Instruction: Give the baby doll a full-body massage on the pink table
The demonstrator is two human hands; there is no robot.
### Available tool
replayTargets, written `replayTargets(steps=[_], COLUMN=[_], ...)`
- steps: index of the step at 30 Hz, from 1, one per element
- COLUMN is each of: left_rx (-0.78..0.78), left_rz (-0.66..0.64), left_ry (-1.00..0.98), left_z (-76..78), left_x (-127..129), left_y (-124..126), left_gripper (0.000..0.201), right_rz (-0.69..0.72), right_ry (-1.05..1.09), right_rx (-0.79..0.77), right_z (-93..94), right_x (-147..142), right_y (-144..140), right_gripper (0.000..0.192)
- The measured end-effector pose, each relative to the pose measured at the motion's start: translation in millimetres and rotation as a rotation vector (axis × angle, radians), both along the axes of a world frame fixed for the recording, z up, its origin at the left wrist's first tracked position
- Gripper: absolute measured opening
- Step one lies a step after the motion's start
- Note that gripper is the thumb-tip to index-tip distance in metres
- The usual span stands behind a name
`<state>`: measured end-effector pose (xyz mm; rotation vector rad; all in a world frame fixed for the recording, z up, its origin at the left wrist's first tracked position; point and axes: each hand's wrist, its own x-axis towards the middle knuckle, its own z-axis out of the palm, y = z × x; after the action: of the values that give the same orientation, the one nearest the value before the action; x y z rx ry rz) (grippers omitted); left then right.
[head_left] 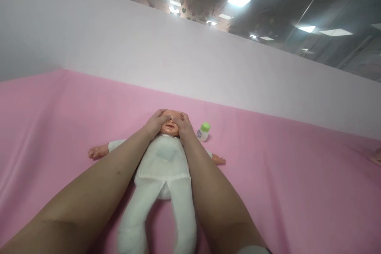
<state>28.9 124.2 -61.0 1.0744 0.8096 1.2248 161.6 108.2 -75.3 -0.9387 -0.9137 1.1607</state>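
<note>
Both forearms reach out from the camera over the white-clad legs of a baby doll (163,158) lying face up on the pink surface (282,174). At its head, the left hand (154,122) and right hand (183,124) lie flat on either side of the face, each grip spread and pressing, clamped on nothing. Just right of the right hand lies a small green-capped bottle (203,131).
</note>
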Motion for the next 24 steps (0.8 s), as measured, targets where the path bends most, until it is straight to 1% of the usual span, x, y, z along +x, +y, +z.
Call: replayTargets(steps=[5,9,14,18,21,24], left_rx=[0.005,0.003,0.003,0.003,0.003,-0.007], left_rz=[0.004,0.038,0.058,0.056,0.030,0.005], left_ry=[0.004,-0.012,-0.057,-0.089,-0.085,-0.061], left_z=[-0.5,-4.7,-9.2,-10.7,-9.0,-5.0], left_x=[2,4,5,4,2,0], left_y=[2,5,9,8,5,2], left_gripper=[0.050,0.043,0.039,0.040,0.045,0.053], right_rz=[-0.035,-0.013,0.028,0.076,0.060,0.016], right_ry=[-0.022,0.021,0.131,0.180,0.145,0.061], right_rx=[0.023,0.037,0.043,0.038,0.042,0.043], right_z=[-2.7,-5.2,-7.5,-7.8,-6.1,-2.0], right_x=[0,1,7,9,6,1], right_y=[6,9,10,7,4,1], right_gripper=[0.045,0.039,0.042,0.051,0.056,0.059])
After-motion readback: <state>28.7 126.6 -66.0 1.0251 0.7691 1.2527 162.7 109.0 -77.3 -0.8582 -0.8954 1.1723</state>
